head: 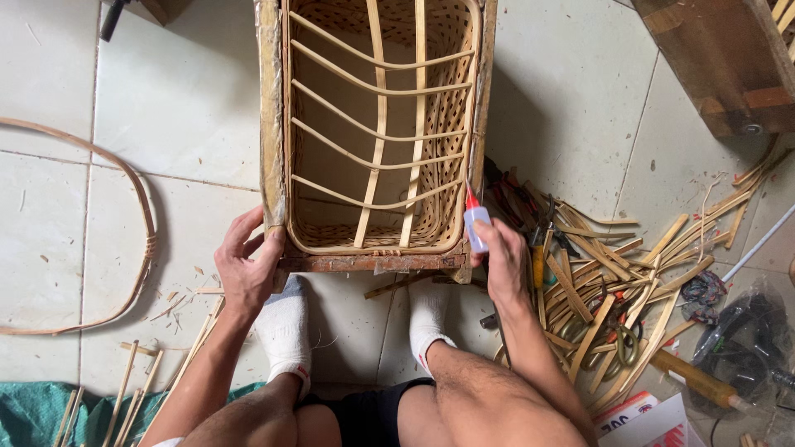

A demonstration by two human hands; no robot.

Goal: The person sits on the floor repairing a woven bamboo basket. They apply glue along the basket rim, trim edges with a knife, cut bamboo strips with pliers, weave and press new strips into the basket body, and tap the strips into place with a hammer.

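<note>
Head view: glue bottle (476, 228) at basket (377, 124)

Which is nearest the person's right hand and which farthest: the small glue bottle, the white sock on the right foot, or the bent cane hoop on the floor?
1. Small glue bottle: held in the right hand, at the basket's corner.
2. White sock: just below and to the left of that hand.
3. Bent cane hoop: far left on the tiles.
</note>
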